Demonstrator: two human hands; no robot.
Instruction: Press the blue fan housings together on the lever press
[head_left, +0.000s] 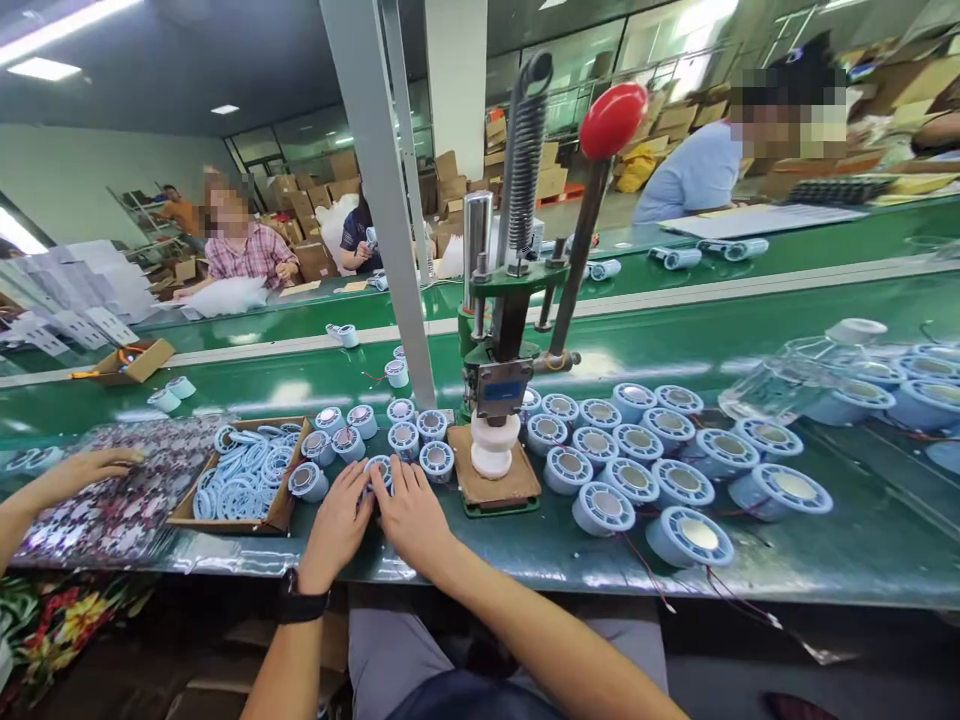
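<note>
My left hand [341, 520], with a black watch on its wrist, and my right hand [412, 510] meet over one round light-blue housing [381, 470] on the green bench. The fingers of both hands close round it and partly hide it. Several similar housings [403, 438] with silver centres stand just behind. To the right of my hands is a green hand press [502, 385] with a red lever knob [613, 120]. White round blocks [492, 448] sit under its ram on a brown pad [499, 490]. A cardboard box [281, 512] of light-blue rings [244, 470] lies to the left.
Many housings [630, 480] with thin wires fill the bench right of the press. A clear plastic container [780, 380] lies behind them. A metal post [390, 200] rises behind the bench. Another person's hand [90, 470] rests over wrapped sheets at left. Several people sit across.
</note>
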